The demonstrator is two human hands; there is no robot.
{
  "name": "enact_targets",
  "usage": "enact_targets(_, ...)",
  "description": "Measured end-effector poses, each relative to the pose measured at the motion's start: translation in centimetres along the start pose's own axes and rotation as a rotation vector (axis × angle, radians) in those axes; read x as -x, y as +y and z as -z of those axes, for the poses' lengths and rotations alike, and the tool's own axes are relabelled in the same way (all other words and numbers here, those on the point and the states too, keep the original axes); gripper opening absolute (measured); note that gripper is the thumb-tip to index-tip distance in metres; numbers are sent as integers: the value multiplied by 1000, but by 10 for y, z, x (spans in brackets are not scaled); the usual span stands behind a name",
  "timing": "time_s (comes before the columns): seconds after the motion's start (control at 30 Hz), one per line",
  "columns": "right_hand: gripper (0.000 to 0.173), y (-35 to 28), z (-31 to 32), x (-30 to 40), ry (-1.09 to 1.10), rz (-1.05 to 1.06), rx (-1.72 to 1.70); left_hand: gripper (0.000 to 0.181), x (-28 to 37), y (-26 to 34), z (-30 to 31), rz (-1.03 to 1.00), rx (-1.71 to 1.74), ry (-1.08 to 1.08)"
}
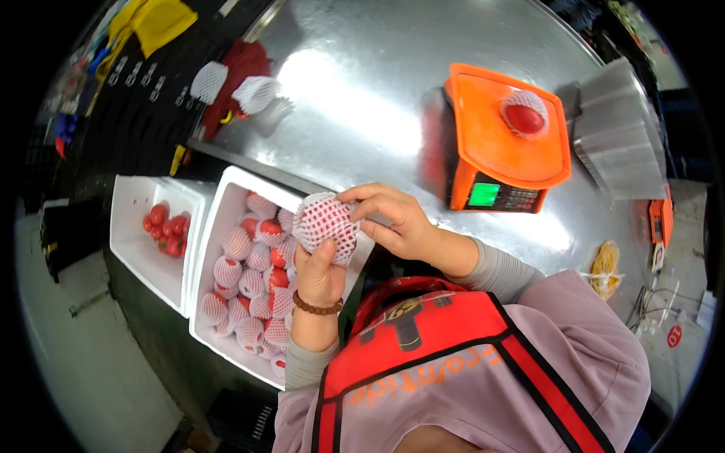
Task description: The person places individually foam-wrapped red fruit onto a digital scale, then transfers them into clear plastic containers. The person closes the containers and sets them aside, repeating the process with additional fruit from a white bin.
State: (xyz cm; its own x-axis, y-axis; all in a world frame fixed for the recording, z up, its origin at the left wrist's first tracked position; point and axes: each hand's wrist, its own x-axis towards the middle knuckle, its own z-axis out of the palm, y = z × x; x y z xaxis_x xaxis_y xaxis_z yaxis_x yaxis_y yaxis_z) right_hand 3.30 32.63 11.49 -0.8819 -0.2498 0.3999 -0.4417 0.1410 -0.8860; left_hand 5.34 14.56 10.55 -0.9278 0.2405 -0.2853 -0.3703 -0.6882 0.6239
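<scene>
Above a white foam box (205, 283), my left hand (322, 274) holds a red tomato (325, 221) from below, its thumb against the near side. A white foam net sleeve (306, 212) covers that tomato. My right hand (393, 218) has its fingertips on the right edge of the same sleeve. Inside the box lie several net-wrapped tomatoes (249, 283), some with red skin showing. Another tomato in a net (525, 118) rests on the pan of an orange digital scale (487, 136), whose display is lit green.
A second foam box (133, 226) at left holds several bare tomatoes (167, 226). Empty foam nets (209, 82) and a dark red cloth (243, 62) lie at the metal table's (362, 51) left corner. Stacked clear plastic trays (620, 130) stand right of the scale, beyond a yellow bundle (605, 269).
</scene>
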Motion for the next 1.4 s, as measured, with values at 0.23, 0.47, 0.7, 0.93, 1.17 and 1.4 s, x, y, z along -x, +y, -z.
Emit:
enact_targets(0.23, 38, -6, 56, 46, -12, -138, 207, 74, -11, -48, -31, -141, -482, -30)
enact_targets(0.47, 87, -32, 102, 68, 67, -359, 330, 75, -26, -67, -101, -454, -1236, -366)
enact_targets(0.7, 50, 6, 304, 126, 965, -439, 102, 66, -6, -57, -58, -374, -1074, -274)
enact_targets(0.93, 70, 86, 366, 123, 637, -561, 762, 38, 57, 14, 169, -333, -1594, 704)
enact_targets(1.17, 72, 60, 341, 103, 535, -562, 1375, 81, 95, 105, 256, -213, -1855, 1459)
enact_targets(1.4, 54, -1, 257, 54, 696, -110, 1329, 80, 86, 126, 272, -149, -1596, 1371)
